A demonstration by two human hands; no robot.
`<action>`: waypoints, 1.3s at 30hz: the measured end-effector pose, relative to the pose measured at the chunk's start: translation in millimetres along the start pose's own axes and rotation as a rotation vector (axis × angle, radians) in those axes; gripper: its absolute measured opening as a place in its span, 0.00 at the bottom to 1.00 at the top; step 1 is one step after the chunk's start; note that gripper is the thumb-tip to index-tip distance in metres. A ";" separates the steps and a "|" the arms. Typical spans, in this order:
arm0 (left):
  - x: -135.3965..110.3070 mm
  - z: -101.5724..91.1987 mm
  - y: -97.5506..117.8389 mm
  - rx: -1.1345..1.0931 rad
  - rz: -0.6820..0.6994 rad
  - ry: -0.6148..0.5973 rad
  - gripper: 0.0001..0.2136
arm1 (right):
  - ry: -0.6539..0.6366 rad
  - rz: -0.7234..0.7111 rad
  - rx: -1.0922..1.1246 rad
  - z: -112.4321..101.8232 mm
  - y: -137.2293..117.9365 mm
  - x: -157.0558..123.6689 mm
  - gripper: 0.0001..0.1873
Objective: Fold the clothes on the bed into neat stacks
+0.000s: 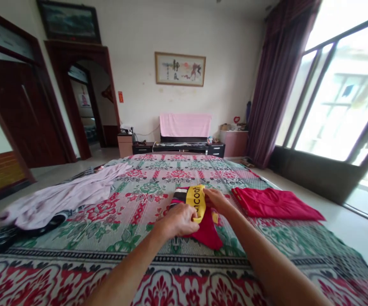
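Between my hands, on the patterned blanket (142, 229), lies a small striped garment (195, 199) in red, black, white and yellow, with dark letters on its yellow band. It is partly folded, and a red part sticks out toward me. My left hand (182, 219) is closed on the near left edge of the yellow band. On the far right side, my right hand (215, 199) pinches the edge of the same band. The fingertips of both hands are partly hidden by the cloth.
A folded red garment (276, 204) lies to the right on the blanket. Pale pink clothing (66, 195) is heaped on the left, over black-and-white cloth (4, 238). Beyond the far edge stands a low cabinet (142, 148) with a pink-draped screen (185, 125).
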State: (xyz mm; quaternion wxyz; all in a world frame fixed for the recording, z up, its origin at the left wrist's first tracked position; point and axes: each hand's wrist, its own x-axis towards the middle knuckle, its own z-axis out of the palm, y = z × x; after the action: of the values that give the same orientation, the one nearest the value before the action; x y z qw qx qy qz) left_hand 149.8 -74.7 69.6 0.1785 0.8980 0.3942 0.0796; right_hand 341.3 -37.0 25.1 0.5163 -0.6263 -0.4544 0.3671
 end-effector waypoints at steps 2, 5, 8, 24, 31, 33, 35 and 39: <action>0.8 11.9 0.8 0.010 0.038 0.009 0.10 | -0.030 0.020 0.051 -2.4 8.5 -1.1 0.11; 0.2 23.3 -1.1 -0.016 0.048 0.029 0.11 | -0.068 -0.030 0.008 -1.9 13.3 0.5 0.09; -0.9 27.0 -2.0 -0.044 0.051 0.063 0.12 | 0.030 -0.093 -0.208 -0.7 14.1 4.9 0.11; -0.1 37.7 6.1 -0.101 0.158 0.083 0.10 | 0.263 -0.108 -0.563 -8.2 24.0 14.3 0.22; 5.0 21.5 -10.7 -0.047 -0.091 0.248 0.13 | 0.401 -0.216 -0.699 -12.9 33.2 16.2 0.22; 6.4 17.3 -26.2 0.077 -0.238 0.325 0.13 | 0.383 -0.201 -0.710 -13.8 33.1 15.8 0.21; 6.4 15.6 -41.8 0.149 -0.317 0.291 0.15 | 0.345 -0.169 -0.741 -13.7 31.3 15.3 0.22; 5.8 18.3 -57.7 0.063 -0.349 0.112 0.19 | 0.235 -0.139 -0.853 -11.2 26.3 14.4 0.23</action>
State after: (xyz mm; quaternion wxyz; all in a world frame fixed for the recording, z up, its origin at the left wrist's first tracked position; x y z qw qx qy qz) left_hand 119.8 -39.1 30.6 0.1391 0.8153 0.5557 0.0848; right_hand 361.3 -28.3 1.7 0.2836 -0.7884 -0.5445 0.0379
